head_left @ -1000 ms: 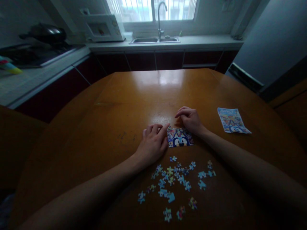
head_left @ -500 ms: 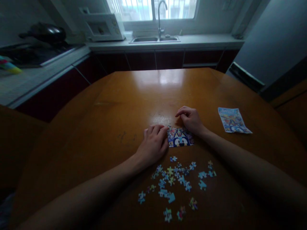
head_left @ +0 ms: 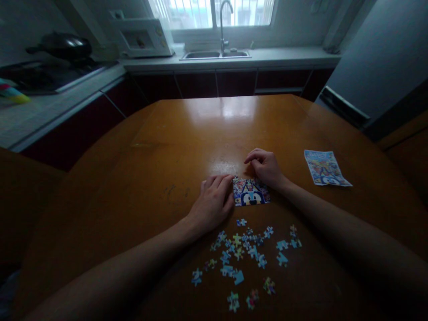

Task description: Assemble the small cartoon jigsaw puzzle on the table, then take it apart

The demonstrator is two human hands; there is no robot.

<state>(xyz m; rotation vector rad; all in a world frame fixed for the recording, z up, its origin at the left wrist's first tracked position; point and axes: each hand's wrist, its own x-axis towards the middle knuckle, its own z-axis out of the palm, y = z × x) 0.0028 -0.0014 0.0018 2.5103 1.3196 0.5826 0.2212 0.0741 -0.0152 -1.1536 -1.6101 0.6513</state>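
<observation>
A partly assembled jigsaw puzzle [head_left: 251,195] lies on the table, showing a blue cartoon dog's face along its near edge. My left hand [head_left: 216,196] rests flat at its left side, fingers stretched forward and their tips touching the upper left corner. Just beyond the upper right corner sits my right hand [head_left: 265,167], its fingers loosely bent and pointing left, with nothing visible in them. The right wrist side covers part of the puzzle's right edge. Loose jigsaw pieces [head_left: 253,252] are scattered nearer to me, several of them light blue, others yellow or multicoloured.
A creased picture sheet [head_left: 324,168] with the same dog lies to the right on the wooden table [head_left: 167,147]. Beyond the table's far edge run a counter with a sink [head_left: 203,55], a microwave [head_left: 142,39] and a stove with a black wok [head_left: 67,47]. A fridge [head_left: 374,58] stands right.
</observation>
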